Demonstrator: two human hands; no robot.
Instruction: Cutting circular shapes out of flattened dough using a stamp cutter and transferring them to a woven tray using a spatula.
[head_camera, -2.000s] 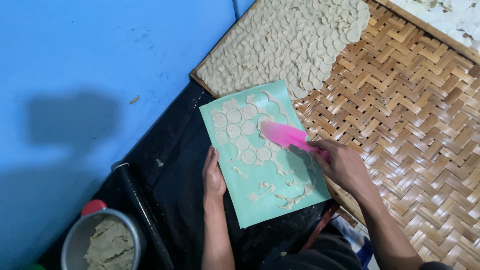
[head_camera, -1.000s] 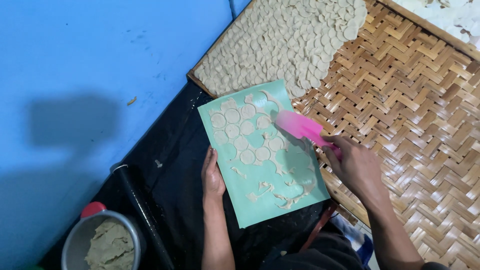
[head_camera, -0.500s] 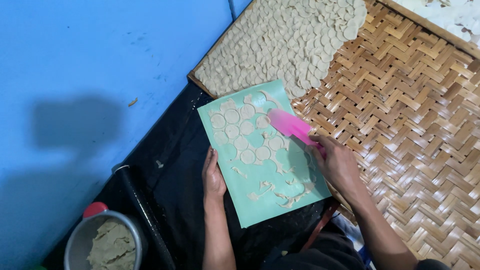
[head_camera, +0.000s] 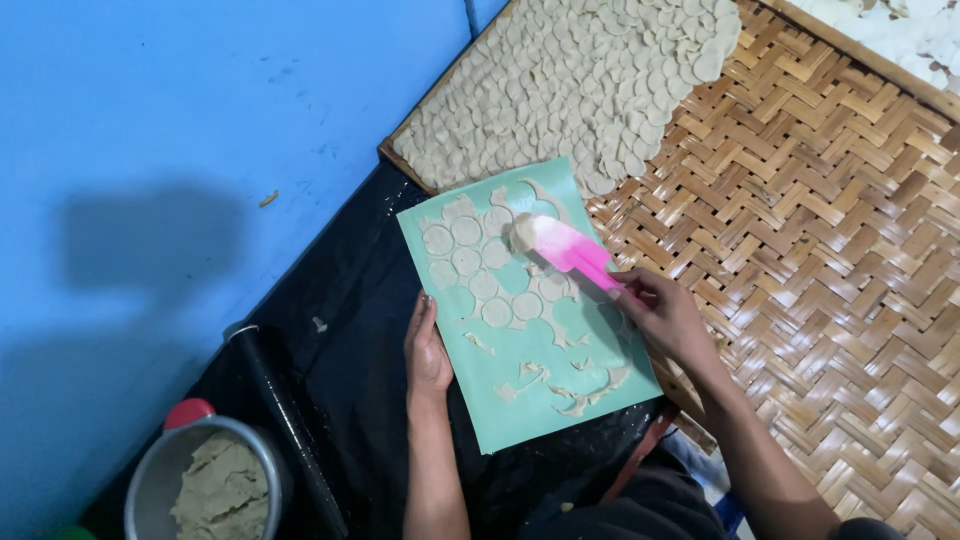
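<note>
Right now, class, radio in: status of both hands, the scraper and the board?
Left hand flat on green board's edge. Right hand grips pink scraper, tip under a dough disc. Cut discs and scraps on board; nothing blocking.

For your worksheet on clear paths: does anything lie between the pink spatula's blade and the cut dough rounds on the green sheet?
Nothing visible does: the pink spatula, held by the right hand, already has its tip among the dough rounds.

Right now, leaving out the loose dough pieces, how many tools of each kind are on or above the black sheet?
Green mat: 1
Pink scraper, held in the right hand: 1
Black rolling pin: 1
Metal pot with dough: 1
Total: 4
</note>
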